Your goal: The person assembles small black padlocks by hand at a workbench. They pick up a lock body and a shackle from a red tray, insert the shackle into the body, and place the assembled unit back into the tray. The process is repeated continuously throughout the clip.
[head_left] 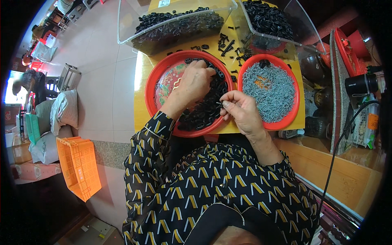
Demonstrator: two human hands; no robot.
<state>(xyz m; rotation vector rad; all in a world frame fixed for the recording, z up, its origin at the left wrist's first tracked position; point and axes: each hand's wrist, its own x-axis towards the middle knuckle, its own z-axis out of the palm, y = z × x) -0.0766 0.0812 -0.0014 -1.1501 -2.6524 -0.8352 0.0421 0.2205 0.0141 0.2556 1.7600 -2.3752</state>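
A round red tray [149, 87] with a patterned bottom holds a heap of small black plastic parts [202, 116], some of them ring-shaped. Over its far side, my left hand [192, 81] is closed, fingers bent down into the heap. Its fingertips are hidden, so what they pinch does not show. Above the tray's right rim, my right hand [244, 113] pinches a small, thin screw between thumb and forefinger. Close by on the right, a smaller red tray [297, 96] is filled with silver screws [277, 100], with a black part at its far edge.
Two clear plastic bins [179, 30] [271, 24] full of black parts stand at the table's far side. Loose black screws and parts [227, 47] lie on the yellow tabletop [140, 106]. An orange crate [79, 167] is on the floor at left; a black cable [338, 143] hangs at right.
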